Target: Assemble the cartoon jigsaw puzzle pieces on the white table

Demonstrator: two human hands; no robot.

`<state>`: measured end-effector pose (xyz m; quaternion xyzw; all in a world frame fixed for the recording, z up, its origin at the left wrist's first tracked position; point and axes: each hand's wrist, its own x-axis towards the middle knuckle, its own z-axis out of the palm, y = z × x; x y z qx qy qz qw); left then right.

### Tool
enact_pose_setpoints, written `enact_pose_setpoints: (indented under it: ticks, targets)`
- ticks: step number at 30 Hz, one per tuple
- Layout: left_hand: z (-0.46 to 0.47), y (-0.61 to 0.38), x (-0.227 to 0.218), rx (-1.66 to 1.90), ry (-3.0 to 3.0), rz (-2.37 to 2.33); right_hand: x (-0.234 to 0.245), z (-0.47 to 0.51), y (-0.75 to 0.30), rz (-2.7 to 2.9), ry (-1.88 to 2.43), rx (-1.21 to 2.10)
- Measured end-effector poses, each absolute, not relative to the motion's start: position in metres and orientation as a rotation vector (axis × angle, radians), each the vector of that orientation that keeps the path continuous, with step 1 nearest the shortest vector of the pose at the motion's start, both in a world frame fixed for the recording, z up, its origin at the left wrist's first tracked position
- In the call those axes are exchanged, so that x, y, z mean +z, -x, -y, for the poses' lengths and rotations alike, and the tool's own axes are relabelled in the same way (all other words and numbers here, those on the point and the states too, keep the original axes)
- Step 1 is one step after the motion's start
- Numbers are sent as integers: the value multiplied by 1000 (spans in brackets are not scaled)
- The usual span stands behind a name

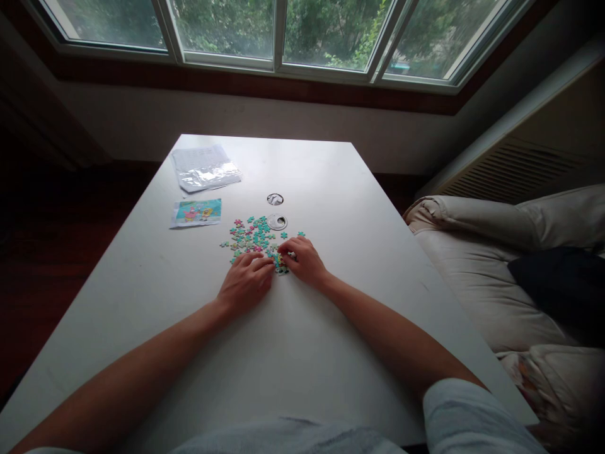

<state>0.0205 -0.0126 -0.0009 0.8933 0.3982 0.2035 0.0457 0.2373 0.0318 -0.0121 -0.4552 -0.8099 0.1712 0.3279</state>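
Small jigsaw puzzle pieces (259, 232), mostly teal with some pink and pale green, lie in a loose pile on the white table (340, 340). Just in front of me sits a small cluster of joined puzzle pieces (282, 270), with yellow and dark parts. My left hand (246, 282) rests palm down at its left side, fingers apart and lightly bent, fingertips by the cluster and the pile's near edge. From the right, my right hand (304, 260) bends over the cluster, thumb and fingers pinched at a puzzle piece mostly hidden by them.
A small cartoon picture sheet (196, 212) lies left of the pile, with a clear plastic bag holding paper (207, 168) behind it. Two round metallic discs (275, 199) (277, 222) lie beyond the pieces. A cream sofa (472, 271) stands right of the table; windows are ahead.
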Motion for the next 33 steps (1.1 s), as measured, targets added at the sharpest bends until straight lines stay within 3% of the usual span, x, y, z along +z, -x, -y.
enact_pose_setpoints:
  ticks: [11,20,25,33]
  targets:
    - [12,-20,0,576,-2741,-1178,-10,-34,-239,2004,1243,465]
    - [12,-21,2,567,-2721,-1147,2,-72,-294,1661,1527,470]
    - [13,-22,4,565,-2737,-1186,4,-82,-318,1961,1586,631]
    - [12,-21,6,590,-2694,-1190,-3,-78,-316,2102,1424,490]
